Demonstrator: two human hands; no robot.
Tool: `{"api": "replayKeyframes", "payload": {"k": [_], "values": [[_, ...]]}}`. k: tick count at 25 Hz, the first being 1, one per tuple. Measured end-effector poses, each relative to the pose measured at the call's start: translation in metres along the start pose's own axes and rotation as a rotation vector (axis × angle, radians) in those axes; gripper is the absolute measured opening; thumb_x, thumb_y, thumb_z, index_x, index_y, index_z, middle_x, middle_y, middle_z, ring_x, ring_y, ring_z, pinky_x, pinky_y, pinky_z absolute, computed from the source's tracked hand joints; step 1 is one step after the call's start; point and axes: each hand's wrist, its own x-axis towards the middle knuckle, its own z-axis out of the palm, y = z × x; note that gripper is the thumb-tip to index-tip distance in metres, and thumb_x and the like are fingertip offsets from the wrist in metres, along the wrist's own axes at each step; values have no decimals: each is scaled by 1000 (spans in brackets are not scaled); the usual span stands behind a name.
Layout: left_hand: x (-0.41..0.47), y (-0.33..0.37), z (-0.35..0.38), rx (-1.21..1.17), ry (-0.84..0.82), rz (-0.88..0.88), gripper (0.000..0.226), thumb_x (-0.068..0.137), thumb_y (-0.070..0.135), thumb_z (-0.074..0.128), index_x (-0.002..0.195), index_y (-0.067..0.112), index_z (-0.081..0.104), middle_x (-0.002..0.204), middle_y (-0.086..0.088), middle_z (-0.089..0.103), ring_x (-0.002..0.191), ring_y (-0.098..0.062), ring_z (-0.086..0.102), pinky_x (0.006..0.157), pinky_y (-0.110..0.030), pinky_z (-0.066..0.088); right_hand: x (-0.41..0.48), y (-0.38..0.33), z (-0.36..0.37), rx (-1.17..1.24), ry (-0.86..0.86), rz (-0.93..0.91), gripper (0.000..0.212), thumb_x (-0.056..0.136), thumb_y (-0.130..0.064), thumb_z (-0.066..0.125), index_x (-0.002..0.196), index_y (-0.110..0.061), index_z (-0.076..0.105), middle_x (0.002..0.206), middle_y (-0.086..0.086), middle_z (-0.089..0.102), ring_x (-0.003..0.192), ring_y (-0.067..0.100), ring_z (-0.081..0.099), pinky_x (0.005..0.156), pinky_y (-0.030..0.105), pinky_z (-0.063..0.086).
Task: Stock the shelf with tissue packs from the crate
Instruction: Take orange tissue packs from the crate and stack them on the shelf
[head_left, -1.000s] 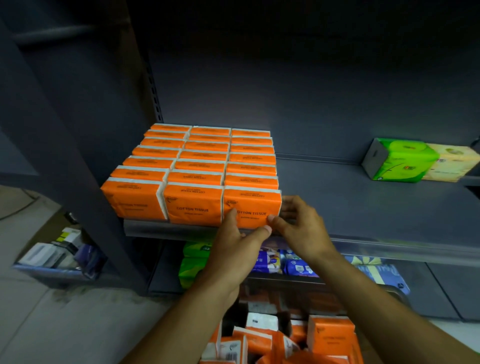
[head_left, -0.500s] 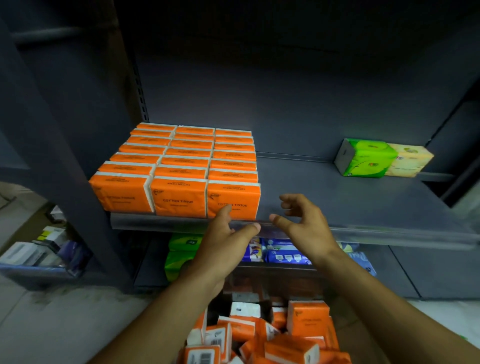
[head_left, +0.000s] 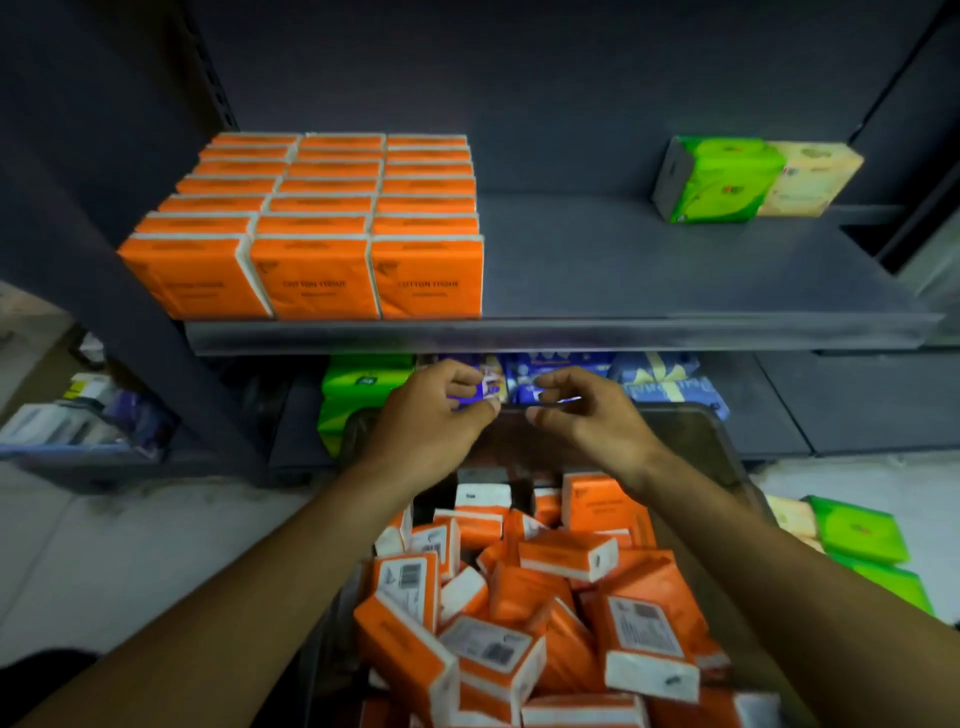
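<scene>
Head view: at far left a bin (head_left: 67, 426) of mixed goods sits on the floor. On the shelf (head_left: 649, 260), orange packs (head_left: 311, 228) stand in three tight columns against the left upright, front faces flush with the lip. Under the lip, a green pack (head_left: 358, 384) lies on the lower shelf. The left hand (head_left: 436, 415) and right hand (head_left: 582, 415) hover side by side just below the lip, over the crate's far end, fingers loosely curled, thumbs apart from them, holding nothing. The crate (head_left: 722, 447) below holds a loose heap of more orange packs (head_left: 545, 597), lying at all angles. Blue packs (head_left: 670, 384) lie behind the right hand. At the shelf's right rear, a green box (head_left: 722, 179) touches a cream box (head_left: 815, 179). Green floor packs (head_left: 862, 535) lie right of the crate.
</scene>
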Motion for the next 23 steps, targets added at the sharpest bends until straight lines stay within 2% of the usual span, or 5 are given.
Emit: {"api": "replayKeyframes", "payload": {"k": [7, 10, 14, 17, 23], "values": [[-2, -43, 29, 237, -201, -75, 33, 84, 31, 74, 113, 19, 66, 110, -2, 69, 97, -16, 66, 92, -37, 54, -18, 84, 12, -195, -127, 138, 26, 78, -14, 80, 98, -22, 65, 90, 0, 67, 79, 10, 62, 78, 23, 53], [-6, -52, 40, 359, -294, -69, 32, 85, 31, 73, 113, 17, 67, 108, -2, 70, 99, -18, 66, 90, -37, 54, -27, 114, 14, -596, -347, 105, 44, 78, -26, 79, 119, -21, 63, 113, 0, 66, 106, 17, 63, 91, 27, 48], [-6, -54, 50, 417, -357, -15, 29, 86, 28, 72, 112, 17, 66, 109, 0, 68, 90, -11, 59, 77, -26, 50, -35, 139, 16, -1033, -685, 124, 78, 83, -39, 72, 149, -28, 32, 146, 5, 45, 130, 26, 48, 106, 37, 43], [0, -54, 54, 415, -374, -17, 33, 87, 31, 72, 117, 19, 64, 116, 1, 65, 96, -11, 59, 80, -26, 48, -36, 149, 19, -1195, -681, 144, 81, 86, -33, 68, 152, -29, 20, 147, 8, 39, 130, 29, 44, 104, 43, 43], [5, -54, 56, 402, -395, -13, 40, 87, 32, 71, 124, 20, 60, 125, -1, 63, 109, -16, 61, 88, -27, 49, -32, 145, 20, -1183, -458, 42, 64, 92, -24, 58, 147, -25, 27, 135, 8, 50, 123, 31, 50, 94, 43, 46]]}}
